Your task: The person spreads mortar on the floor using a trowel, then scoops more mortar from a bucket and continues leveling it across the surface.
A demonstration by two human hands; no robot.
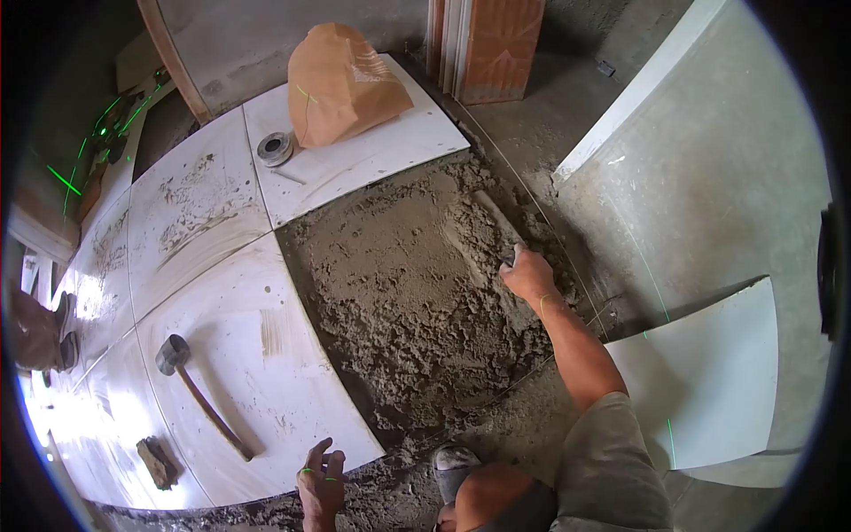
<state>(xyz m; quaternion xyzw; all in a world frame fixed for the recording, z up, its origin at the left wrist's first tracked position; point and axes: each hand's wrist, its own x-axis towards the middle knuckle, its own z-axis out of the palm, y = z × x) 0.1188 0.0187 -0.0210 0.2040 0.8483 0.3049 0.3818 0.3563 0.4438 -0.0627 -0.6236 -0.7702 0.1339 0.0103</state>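
- The right hand (529, 273) is closed around the handle of a trowel (496, 219), whose blade lies on the far right part of the wet mortar (399, 293).
- The left hand (319, 479), fingers spread and holding nothing, is at the near edge of a white tile (266, 372).
- A mallet (199, 390) lies on that tile.
- A bag (341, 84) and a ring (275, 148) sit on the far tile (390, 146).
- A loose tile (709, 381) lies right of the arm.

No legible txt, nos. or signs anywhere. Brown bag (341, 84), far on the tiles: no print readable. Trowel (493, 220) in right hand (529, 275): no brand readable. Hammer (199, 390), near left: no mark readable.
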